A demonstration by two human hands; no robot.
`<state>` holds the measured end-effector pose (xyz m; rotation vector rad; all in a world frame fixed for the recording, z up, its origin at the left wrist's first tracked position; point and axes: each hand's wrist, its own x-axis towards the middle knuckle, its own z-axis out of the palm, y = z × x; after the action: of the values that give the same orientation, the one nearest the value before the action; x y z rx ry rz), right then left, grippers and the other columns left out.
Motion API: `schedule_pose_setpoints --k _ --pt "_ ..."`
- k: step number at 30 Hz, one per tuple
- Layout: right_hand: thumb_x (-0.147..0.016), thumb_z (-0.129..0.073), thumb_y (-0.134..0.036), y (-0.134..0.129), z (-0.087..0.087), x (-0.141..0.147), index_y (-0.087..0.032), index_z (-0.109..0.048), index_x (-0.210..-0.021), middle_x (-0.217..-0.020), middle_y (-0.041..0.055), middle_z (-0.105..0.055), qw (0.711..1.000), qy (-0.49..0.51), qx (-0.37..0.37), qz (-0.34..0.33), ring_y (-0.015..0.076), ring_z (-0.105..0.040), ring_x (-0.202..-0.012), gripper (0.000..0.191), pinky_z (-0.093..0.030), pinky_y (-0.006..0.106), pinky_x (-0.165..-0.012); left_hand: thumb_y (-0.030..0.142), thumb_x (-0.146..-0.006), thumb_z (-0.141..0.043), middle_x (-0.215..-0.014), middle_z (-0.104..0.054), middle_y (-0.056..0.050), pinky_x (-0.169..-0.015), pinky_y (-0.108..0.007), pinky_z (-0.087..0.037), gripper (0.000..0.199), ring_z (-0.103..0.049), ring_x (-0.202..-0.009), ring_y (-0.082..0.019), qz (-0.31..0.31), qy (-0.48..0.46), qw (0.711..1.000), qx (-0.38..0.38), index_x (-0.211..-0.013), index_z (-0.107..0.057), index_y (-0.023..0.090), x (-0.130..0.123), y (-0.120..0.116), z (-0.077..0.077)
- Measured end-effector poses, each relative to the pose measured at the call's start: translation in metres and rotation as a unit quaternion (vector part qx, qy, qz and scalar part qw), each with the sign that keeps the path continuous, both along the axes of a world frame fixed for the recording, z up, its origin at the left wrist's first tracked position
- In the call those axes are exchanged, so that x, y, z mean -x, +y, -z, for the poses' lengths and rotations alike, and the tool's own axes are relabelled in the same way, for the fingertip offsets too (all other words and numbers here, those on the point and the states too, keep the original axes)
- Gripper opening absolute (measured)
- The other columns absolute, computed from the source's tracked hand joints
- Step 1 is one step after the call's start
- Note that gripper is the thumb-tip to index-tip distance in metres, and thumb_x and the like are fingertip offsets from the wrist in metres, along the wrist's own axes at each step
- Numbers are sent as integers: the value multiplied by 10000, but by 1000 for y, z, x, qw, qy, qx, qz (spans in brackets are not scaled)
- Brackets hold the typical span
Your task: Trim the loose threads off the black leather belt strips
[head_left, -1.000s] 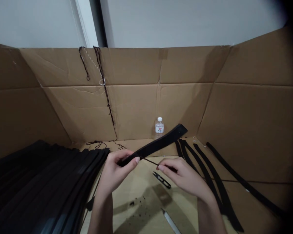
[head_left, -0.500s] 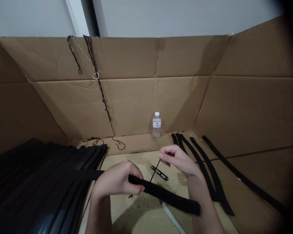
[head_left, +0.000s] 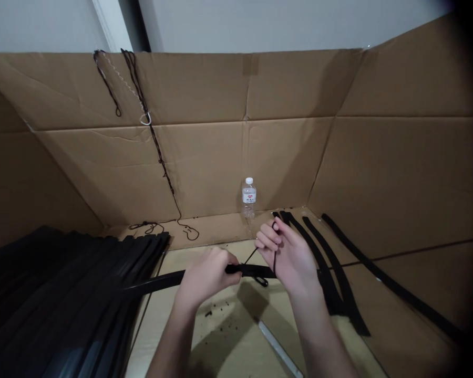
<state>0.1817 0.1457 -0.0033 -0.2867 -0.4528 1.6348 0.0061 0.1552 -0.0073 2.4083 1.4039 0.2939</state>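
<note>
My left hand (head_left: 215, 273) is closed around a long black strip (head_left: 157, 283), thumb and fingers pinching it near the middle of the table. The strip runs left toward a pile of similar strips and right behind my other wrist. My right hand (head_left: 286, 252) is closed on a thin black cord (head_left: 252, 255), which stretches from the strip up to its fingers; a length of it hangs down past the palm. Beneath the strip lie small thread snips (head_left: 261, 282), mostly covered so that chiefly the handle loop shows.
Many black strips (head_left: 82, 294) are piled at the left. More strips (head_left: 339, 273) lie at the right, against cardboard walls (head_left: 197, 173). A plastic bottle (head_left: 249, 198) stands at the back. Dark cords (head_left: 157, 147) hang on the back wall. A pale strip (head_left: 278, 346) lies in front.
My right hand has turned palm-up and drawn the cord around its fingers. The black strip has risen and levelled, now covering most of the snips. The view has shifted slightly.
</note>
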Motion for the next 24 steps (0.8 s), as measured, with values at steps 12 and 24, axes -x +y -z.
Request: schedule_pose_setpoints --k 12,24 --pt "-986 -397 -147 -16 -10 -27 -184 -361 -679 -626 -73 -234 986 86 34 142 72 -267 -512 311 -387 213 -530 335 -821 -639 -861 -726 -61 -682 -272 -419 198 -656 -802 -204 52 -54 996 38 -898 -764 202 -31 7 19" --pt "-973 -459 -172 -25 -12 -28 -189 -407 -713 -654 -69 -191 986 63 -34 151 83 -243 -540 266 -389 207 -563 347 -843 -624 -793 -712 -45 -666 -255 -422 216 -617 -734 -176 58 -125 990 31 -859 -756 177 -30 10 18"
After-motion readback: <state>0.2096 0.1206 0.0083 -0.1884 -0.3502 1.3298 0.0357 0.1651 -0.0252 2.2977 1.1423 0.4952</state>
